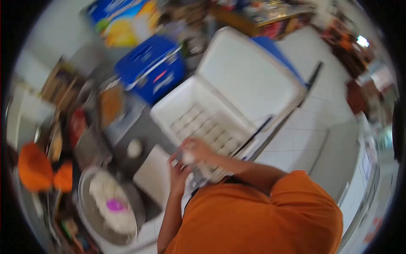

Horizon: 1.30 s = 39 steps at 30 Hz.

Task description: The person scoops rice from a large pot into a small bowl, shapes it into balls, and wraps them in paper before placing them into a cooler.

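Observation:
My left hand and my right hand meet in front of my body, both blurred by motion. Between them is a small white lump, with the fingers of both hands curled round it; its exact kind is too smeared to tell. Just beyond my right hand stands an open white foam box, its floor covered with rows of white rounded pieces. Beside my left hand lies a pale flat board. A white round lump sits on the dark surface past the board.
At the lower left is a large metal bowl of white soft stuff with a purple piece on it. The foam box's raised lid leans to the right. A blue box stands behind, and orange cloth-like shapes are far left.

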### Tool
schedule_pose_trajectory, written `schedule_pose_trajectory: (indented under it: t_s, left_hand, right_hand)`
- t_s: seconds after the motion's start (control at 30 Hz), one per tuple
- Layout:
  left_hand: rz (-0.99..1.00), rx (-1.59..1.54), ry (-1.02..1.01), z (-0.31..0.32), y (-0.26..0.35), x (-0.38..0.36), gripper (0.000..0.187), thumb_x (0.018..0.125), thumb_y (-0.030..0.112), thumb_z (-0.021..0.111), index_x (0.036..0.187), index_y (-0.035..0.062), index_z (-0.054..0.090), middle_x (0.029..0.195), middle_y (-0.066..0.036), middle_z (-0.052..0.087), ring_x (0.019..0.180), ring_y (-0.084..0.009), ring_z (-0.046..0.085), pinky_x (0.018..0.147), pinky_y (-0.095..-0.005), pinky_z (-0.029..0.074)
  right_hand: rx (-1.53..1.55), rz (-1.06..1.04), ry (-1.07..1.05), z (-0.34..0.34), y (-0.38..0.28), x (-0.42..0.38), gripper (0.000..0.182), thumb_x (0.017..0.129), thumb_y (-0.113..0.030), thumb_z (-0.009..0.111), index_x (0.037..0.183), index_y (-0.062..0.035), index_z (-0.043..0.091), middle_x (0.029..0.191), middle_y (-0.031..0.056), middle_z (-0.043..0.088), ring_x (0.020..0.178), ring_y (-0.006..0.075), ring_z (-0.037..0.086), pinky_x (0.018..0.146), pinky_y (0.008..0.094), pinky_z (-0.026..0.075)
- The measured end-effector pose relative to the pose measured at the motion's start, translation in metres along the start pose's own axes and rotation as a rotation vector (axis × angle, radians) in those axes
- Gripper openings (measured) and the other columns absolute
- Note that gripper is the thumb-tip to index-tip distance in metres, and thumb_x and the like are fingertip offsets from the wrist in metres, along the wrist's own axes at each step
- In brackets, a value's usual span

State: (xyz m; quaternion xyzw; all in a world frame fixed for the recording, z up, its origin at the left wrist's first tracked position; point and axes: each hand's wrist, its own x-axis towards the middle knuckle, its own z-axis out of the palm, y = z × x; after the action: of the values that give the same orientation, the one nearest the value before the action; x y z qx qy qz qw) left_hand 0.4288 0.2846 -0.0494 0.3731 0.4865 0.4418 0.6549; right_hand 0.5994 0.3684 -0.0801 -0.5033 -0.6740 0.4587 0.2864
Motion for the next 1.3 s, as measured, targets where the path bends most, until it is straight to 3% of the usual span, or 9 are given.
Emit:
schedule_pose_trajectory:
  t_s: [0.03,0.07,0.13,0.43,0.57,0.63,0.8,1.0,1.3]
  left_hand:
    - [0.016,0.004,0.048,0.000,-0.004,-0.001,0.074,0.094,0.002,0.070,0.153,0.0074,0.025,0.141,-0.019,0.061,0.121,-0.0216,0.061,0.104,-0.0349,0.049]
    - [0.034,0.001,0.073,-0.005,-0.014,-0.003,0.072,0.095,0.000,0.068,0.153,0.0076,0.025,0.139,-0.019,0.062,0.116,-0.0192,0.062,0.101,-0.0329,0.050]
    - [0.090,-0.002,0.314,-0.028,-0.042,-0.007,0.071,0.096,-0.001,0.067,0.153,0.0076,0.025,0.136,-0.019,0.063,0.112,-0.0180,0.062,0.099,-0.0313,0.050]
    - [0.355,0.171,0.967,-0.109,-0.057,-0.007,0.075,0.098,0.004,0.069,0.154,0.0059,0.020,0.131,-0.017,0.062,0.116,-0.0221,0.060,0.098,-0.0331,0.048]
    - [0.251,0.477,1.155,-0.158,-0.070,0.030,0.111,0.084,0.019,0.087,0.161,0.0038,0.008,0.150,-0.022,0.047,0.137,-0.0352,0.046,0.112,-0.0483,0.040]
    - [0.244,0.537,1.162,-0.192,-0.075,0.064,0.131,0.076,0.026,0.095,0.164,0.0045,0.001,0.156,-0.024,0.040,0.146,-0.0396,0.038,0.118,-0.0516,0.035]
    - [0.166,0.671,1.079,-0.206,-0.029,0.121,0.143,0.067,0.023,0.099,0.165,0.0089,-0.004,0.154,-0.025,0.044,0.140,-0.0394,0.049,0.118,-0.0477,0.038]
    - [0.270,0.606,1.007,-0.219,-0.030,0.151,0.132,0.064,0.013,0.098,0.160,0.0096,0.008,0.141,-0.022,0.055,0.132,-0.0339,0.056,0.113,-0.0444,0.045]
    - [0.192,0.596,0.676,-0.166,-0.061,-0.023,0.104,0.066,0.009,0.092,0.151,0.0082,0.032,0.137,-0.019,0.054,0.125,-0.0292,0.058,0.105,-0.0401,0.050]
  right_hand:
    - [0.058,-0.195,0.053,0.007,0.042,0.008,0.041,0.086,-0.044,0.075,0.112,-0.0129,0.069,0.110,0.0148,0.069,0.106,0.0316,0.067,0.081,0.0471,0.057]
    - [0.275,0.174,0.096,0.006,0.058,0.019,0.044,0.094,-0.051,0.070,0.111,-0.0103,0.067,0.108,0.0199,0.072,0.100,0.0395,0.070,0.082,0.0507,0.056]
    - [-0.054,0.407,0.043,-0.030,0.029,0.030,0.055,0.099,-0.055,0.062,0.117,-0.0035,0.060,0.107,0.0248,0.073,0.097,0.0466,0.070,0.084,0.0530,0.054]
    - [-0.490,0.355,-0.503,0.008,0.196,0.065,0.063,0.107,-0.051,0.048,0.128,0.0075,0.048,0.119,0.0307,0.069,0.113,0.0503,0.066,0.098,0.0564,0.050]
    - [-0.427,-0.106,-0.600,0.054,0.233,0.044,0.023,0.104,-0.018,0.051,0.113,0.0028,0.057,0.112,0.0295,0.068,0.111,0.0456,0.065,0.094,0.0526,0.050]
    - [-0.677,-0.368,-0.553,0.063,0.263,0.043,0.019,0.096,-0.013,0.059,0.111,-0.0015,0.063,0.105,0.0231,0.066,0.095,0.0424,0.059,0.087,0.0569,0.048]
    - [-0.480,0.112,-0.443,0.084,0.267,0.038,0.018,0.099,-0.015,0.056,0.112,-0.0038,0.063,0.098,0.0216,0.068,0.107,0.0419,0.062,0.088,0.0639,0.048]
    - [-0.666,0.203,-0.444,0.078,0.219,0.037,0.036,0.098,-0.029,0.062,0.127,-0.0098,0.051,0.124,0.0212,0.059,0.118,0.0461,0.058,0.092,0.0651,0.048]
    - [-0.738,0.354,-0.335,0.061,0.203,0.040,0.042,0.098,-0.035,0.063,0.129,-0.0079,0.052,0.131,0.0193,0.053,0.127,0.0426,0.052,0.091,0.0701,0.048]
